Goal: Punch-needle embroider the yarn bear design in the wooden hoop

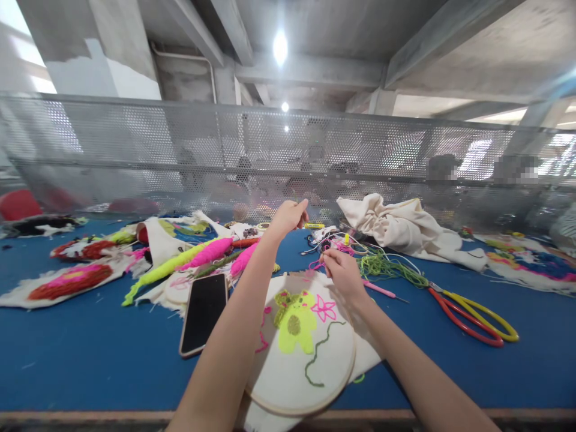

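Note:
A wooden embroidery hoop [300, 414] with white cloth lies in front of me. Its cloth carries a yellow-green stitched bear [297, 327], a pink flower outline [324, 308] and a wavy dark green line [317, 354]. My left hand [288, 218] is raised beyond the hoop's far edge with fingers closed; what they hold, if anything, is hidden. Lower and to the right, my right hand [342, 271] pinches by the hoop's upper right rim, with pink yarn [315, 264] at its fingertips. A pink-handled punch needle [379, 290] lies just right of that hand.
Left of the hoop rest a black-screened phone [204, 315], yellow yarn [168, 264] and magenta yarn [209, 252]. To the right are red-and-yellow-handled scissors [468, 318], tangled green yarn [382, 269] and crumpled cream cloth [400, 225]. A perforated metal screen [270, 138] stands behind the blue table [90, 354].

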A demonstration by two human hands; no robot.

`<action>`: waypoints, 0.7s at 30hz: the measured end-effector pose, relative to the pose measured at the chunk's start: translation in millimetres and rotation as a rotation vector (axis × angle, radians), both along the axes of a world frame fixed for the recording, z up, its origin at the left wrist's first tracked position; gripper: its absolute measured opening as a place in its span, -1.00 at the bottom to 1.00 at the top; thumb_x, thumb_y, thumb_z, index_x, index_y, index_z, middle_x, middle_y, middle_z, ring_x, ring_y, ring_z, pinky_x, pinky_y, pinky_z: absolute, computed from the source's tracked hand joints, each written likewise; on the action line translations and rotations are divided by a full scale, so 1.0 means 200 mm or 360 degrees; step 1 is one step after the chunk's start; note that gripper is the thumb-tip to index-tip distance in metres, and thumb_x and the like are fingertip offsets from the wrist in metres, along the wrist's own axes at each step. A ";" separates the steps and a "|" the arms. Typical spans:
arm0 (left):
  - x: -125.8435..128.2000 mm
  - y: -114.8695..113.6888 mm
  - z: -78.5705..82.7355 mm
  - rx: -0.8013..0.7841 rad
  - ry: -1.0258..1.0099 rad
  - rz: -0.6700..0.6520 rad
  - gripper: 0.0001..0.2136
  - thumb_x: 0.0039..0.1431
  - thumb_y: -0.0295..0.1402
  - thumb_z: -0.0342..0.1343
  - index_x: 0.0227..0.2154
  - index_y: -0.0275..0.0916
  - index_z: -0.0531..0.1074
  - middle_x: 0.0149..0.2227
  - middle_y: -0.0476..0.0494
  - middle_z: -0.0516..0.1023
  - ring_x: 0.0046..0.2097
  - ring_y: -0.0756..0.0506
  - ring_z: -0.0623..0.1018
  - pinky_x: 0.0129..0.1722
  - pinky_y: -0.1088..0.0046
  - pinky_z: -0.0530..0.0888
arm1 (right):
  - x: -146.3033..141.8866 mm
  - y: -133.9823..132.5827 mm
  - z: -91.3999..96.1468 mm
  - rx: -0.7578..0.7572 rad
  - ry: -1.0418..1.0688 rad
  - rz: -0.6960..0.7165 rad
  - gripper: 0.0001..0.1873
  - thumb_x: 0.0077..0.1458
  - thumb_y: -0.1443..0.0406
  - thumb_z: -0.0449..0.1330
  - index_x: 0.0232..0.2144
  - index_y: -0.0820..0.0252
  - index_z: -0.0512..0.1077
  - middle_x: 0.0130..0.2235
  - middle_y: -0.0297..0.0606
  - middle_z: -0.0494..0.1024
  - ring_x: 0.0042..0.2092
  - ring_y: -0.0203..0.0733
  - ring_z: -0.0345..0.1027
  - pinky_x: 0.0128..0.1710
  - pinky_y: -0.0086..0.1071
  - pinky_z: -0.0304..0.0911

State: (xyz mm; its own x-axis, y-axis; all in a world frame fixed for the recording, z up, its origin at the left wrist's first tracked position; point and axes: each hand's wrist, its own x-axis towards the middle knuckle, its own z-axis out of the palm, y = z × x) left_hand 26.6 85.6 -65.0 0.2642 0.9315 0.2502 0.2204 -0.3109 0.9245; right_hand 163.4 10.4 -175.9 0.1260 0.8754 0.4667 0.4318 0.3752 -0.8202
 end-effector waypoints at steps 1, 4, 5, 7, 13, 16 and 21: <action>0.00 0.00 0.00 0.0006 0.0002 -0.0013 -0.52 0.23 -0.29 -0.08 -0.81 -0.30 0.30 -0.88 0.00 0.22 -0.79 0.10 0.17 -0.66 0.53 0.06 | 0.00 0.00 0.00 -0.0007 0.0017 0.0012 -0.81 0.01 0.27 0.00 -0.55 0.13 0.37 -0.72 -0.44 0.23 -0.61 -0.28 0.13 -0.52 -0.43 0.03; 0.00 0.00 0.00 0.0001 -0.0014 -0.0059 -0.51 0.24 -0.26 -0.10 -0.79 -0.29 0.28 -0.87 0.01 0.23 -0.79 0.11 0.18 -0.66 0.55 0.06 | 0.00 0.00 0.00 -0.0033 0.0066 0.0062 -0.80 0.00 0.27 0.00 -0.55 0.14 0.37 -0.74 -0.45 0.21 -0.64 -0.32 0.07 -0.57 -0.44 -0.02; 0.01 0.00 0.00 -0.0003 -0.0024 -0.0070 -0.52 0.24 -0.25 -0.10 -0.79 -0.29 0.27 -0.86 0.01 0.24 -0.78 0.12 0.19 -0.66 0.56 0.06 | 0.00 0.01 0.00 -0.0043 0.0081 0.0079 -0.80 0.00 0.26 0.00 -0.55 0.15 0.37 -0.75 -0.46 0.21 -0.66 -0.33 0.05 -0.58 -0.44 -0.04; 0.01 0.00 0.00 -0.0012 -0.0047 -0.0080 -0.52 0.24 -0.23 -0.08 -0.78 -0.29 0.27 -0.85 0.01 0.25 -0.78 0.12 0.19 -0.66 0.56 0.06 | 0.00 0.01 0.00 -0.0059 0.0112 0.0103 -0.80 0.00 0.26 0.00 -0.55 0.16 0.37 -0.75 -0.46 0.20 -0.67 -0.34 0.02 -0.60 -0.44 -0.06; 0.00 0.01 0.00 -0.0071 -0.0124 -0.0102 -0.54 0.20 -0.15 -0.05 -0.75 -0.29 0.29 -0.82 -0.01 0.30 -0.75 0.11 0.23 -0.64 0.56 0.10 | -0.01 0.00 0.00 -0.0082 0.0178 0.0119 -0.81 -0.01 0.24 0.02 -0.55 0.17 0.36 -0.74 -0.46 0.20 -0.68 -0.36 -0.01 -0.63 -0.45 -0.10; 0.00 0.03 -0.01 -0.0108 -0.0170 -0.0127 -0.54 0.17 -0.10 -0.02 -0.73 -0.29 0.30 -0.79 -0.02 0.33 -0.73 0.11 0.26 -0.63 0.56 0.14 | -0.01 0.00 0.01 -0.0085 0.0177 0.0114 -0.81 -0.01 0.25 0.02 -0.56 0.16 0.35 -0.74 -0.46 0.21 -0.68 -0.36 0.00 -0.63 -0.45 -0.10; 0.01 0.04 -0.02 -0.0142 -0.0231 -0.0198 -0.57 0.21 -0.15 -0.05 -0.69 -0.29 0.31 -0.76 -0.02 0.37 -0.72 0.10 0.31 -0.64 0.56 0.17 | -0.01 0.01 -0.01 -0.0059 0.0147 0.0092 -0.81 0.01 0.26 0.00 -0.55 0.16 0.35 -0.73 -0.46 0.21 -0.67 -0.37 0.02 -0.62 -0.46 -0.07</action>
State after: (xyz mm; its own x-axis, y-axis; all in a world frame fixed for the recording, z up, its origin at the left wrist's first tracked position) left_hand 27.9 94.5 -69.5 0.3458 0.9140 0.2121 0.0476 -0.2429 0.9689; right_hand 161.2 11.8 -177.5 0.1156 0.8988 0.4228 0.3320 0.3662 -0.8693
